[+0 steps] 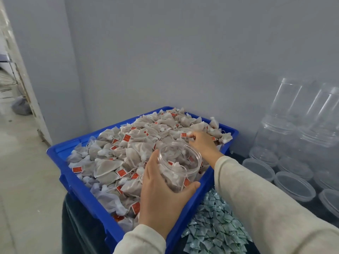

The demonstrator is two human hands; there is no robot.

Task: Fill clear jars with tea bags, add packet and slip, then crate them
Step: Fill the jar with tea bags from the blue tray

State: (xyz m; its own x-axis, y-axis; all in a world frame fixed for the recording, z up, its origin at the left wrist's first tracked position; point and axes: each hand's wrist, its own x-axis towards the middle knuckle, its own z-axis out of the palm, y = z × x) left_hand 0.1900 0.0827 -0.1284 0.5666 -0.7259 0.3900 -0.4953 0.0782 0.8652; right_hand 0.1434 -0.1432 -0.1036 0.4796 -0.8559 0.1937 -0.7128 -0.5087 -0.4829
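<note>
You held the clear jar (178,166) tilted over the near right of the blue crate (77,182) in your left hand's (161,197) wrapped grip, mouth facing the tea bags (117,153) so your right hand (201,142), pinching one, loaded quickly.

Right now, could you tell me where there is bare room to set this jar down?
Little: dark strips lie between the blue crate and green packets, and between empty jars and the right sleeve. Tea bags fill the crate; jars crowd the right.
</note>
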